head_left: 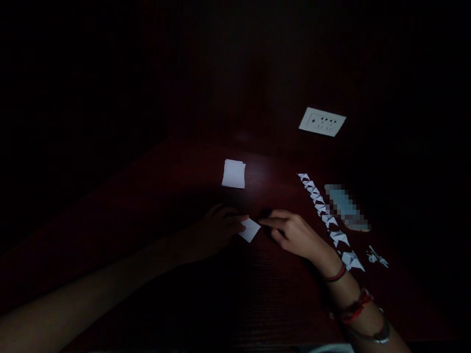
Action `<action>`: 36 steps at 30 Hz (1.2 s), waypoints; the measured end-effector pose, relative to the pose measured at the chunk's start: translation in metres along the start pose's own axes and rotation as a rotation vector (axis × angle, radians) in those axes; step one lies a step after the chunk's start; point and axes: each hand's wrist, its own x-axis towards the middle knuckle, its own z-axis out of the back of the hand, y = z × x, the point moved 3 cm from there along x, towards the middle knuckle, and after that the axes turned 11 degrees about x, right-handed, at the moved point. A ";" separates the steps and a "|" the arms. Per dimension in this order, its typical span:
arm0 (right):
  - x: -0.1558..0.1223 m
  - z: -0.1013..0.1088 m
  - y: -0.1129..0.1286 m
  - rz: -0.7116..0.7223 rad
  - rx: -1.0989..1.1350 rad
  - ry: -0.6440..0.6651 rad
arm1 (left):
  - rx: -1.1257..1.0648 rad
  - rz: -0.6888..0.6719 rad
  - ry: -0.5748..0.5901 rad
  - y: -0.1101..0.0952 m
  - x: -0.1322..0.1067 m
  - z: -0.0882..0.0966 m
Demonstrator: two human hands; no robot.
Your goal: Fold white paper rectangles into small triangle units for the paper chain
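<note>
The scene is very dark. A small white paper piece (250,229) lies on the dark red wooden table (154,196) between my two hands. My left hand (215,230) rests on the table with its fingertips pinching the paper's left edge. My right hand (292,233) comes in from the right, its index finger stretched out to the paper's right corner and the other fingers curled under. Red bands and a bracelet sit on my right wrist.
A stack of white square papers (233,173) lies beyond the hands. A row of several folded white paper triangles (329,220) runs diagonally at the right, beside a blurred flat object (346,207). A small crumpled white bit (376,256) lies further right. A white wall socket (322,121) sits behind.
</note>
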 end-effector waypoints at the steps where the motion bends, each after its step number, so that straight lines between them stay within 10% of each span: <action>1: 0.002 -0.001 0.001 0.006 0.012 0.000 | -0.003 -0.006 -0.018 0.000 0.000 0.000; 36: 0.009 -0.012 0.002 0.105 0.142 -0.021 | -0.209 0.021 -0.117 0.001 -0.001 0.007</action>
